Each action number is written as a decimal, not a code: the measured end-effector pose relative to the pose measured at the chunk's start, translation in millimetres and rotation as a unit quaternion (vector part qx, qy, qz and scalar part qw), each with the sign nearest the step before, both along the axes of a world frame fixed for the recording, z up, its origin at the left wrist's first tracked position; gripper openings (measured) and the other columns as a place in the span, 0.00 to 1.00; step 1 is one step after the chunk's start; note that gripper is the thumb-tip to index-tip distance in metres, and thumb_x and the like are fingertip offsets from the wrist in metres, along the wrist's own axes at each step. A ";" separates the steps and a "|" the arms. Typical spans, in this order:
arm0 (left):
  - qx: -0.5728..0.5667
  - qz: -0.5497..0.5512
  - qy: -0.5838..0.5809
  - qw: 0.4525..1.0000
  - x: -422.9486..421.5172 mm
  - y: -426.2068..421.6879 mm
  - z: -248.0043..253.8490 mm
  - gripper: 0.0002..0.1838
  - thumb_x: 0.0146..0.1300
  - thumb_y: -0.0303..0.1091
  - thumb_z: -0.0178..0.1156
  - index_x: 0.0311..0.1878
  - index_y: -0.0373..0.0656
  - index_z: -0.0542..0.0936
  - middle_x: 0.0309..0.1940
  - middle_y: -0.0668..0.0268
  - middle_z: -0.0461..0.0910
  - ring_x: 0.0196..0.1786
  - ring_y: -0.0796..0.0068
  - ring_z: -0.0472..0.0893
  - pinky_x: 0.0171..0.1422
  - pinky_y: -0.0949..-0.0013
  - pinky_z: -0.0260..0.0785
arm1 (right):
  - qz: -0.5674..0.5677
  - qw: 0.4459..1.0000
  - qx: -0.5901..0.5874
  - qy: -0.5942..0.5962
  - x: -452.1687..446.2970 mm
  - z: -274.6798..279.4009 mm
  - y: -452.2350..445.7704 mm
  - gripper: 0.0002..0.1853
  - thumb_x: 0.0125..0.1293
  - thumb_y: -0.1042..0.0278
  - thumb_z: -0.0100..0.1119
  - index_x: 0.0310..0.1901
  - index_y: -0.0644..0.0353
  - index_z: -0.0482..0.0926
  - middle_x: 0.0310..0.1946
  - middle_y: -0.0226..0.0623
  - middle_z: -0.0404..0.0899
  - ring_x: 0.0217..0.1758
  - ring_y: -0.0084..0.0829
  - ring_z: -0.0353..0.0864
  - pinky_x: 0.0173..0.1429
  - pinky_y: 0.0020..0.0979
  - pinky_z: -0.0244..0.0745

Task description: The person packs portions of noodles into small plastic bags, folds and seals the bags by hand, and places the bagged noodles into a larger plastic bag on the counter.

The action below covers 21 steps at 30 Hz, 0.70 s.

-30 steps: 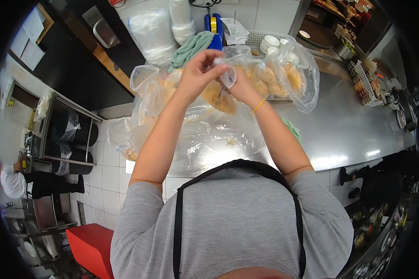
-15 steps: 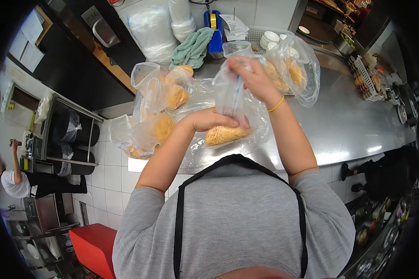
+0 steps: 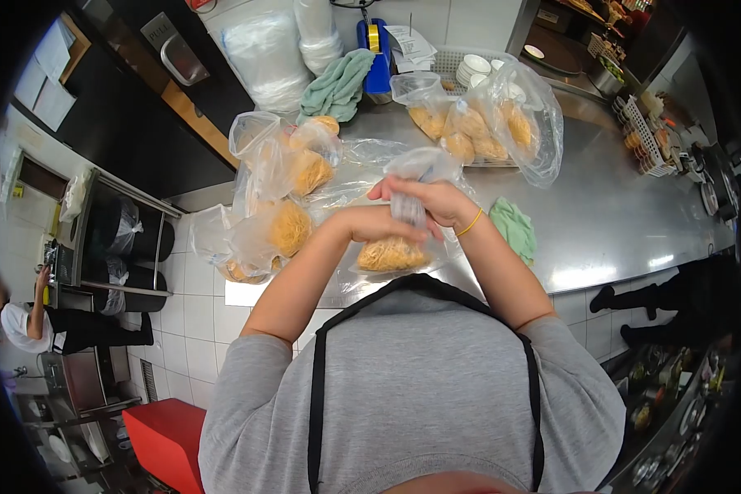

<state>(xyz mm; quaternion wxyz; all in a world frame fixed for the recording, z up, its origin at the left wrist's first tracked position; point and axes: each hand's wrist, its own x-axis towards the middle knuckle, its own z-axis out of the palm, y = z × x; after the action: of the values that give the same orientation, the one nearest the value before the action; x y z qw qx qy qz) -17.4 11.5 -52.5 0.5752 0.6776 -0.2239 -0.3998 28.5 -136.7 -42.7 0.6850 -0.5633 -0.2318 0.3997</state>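
Close to the near edge of the shiny metal table (image 3: 589, 214), both hands are on a clear bag (image 3: 408, 206) with stringy yellow food (image 3: 393, 255) in its bottom. The left hand (image 3: 383, 222) curls round the thin neck of the bag, just above the food. The right hand (image 3: 438, 198) is a little higher and holds the same neck, with its fingers bent over it — the loose top of the bag puffs out past them. The hands are blurry, so I cannot tell how hard they squeeze. A yellow band (image 3: 471, 221) goes round the right wrist.

Behind the hands, a big clear sheet (image 3: 350, 165) spreads over the table. Along the left edge, down to the near left corner, is a heap of full bags (image 3: 270, 165). More full bags (image 3: 486, 148) sit near the far edge, by some white bowls (image 3: 475, 66). A towel (image 3: 337, 86) lies bunched at the far edge, beside a blue tape holder (image 3: 379, 74). Right of the right hand — near the near edge — lies a pale green cloth (image 3: 514, 230).
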 end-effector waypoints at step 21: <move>0.300 0.245 -0.363 0.847 -12.4 19.2 -56.1 0.13 0.56 0.36 0.54 0.38 0.35 0.75 0.38 0.48 0.75 0.45 0.50 0.72 0.50 0.55 0.62 | -0.043 0.661 -0.289 -0.691 -5.8 25.8 2.5 0.15 0.49 0.54 0.63 0.32 0.55 0.75 0.33 0.30 0.71 0.45 0.32 0.68 0.54 0.45 0.55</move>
<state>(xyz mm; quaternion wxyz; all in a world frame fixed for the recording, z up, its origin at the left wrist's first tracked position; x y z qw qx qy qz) -29.7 30.7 -108.6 0.3010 0.9468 -0.1125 -0.0188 22.7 -134.2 -16.9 0.1475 -0.8564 -0.4869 -0.0875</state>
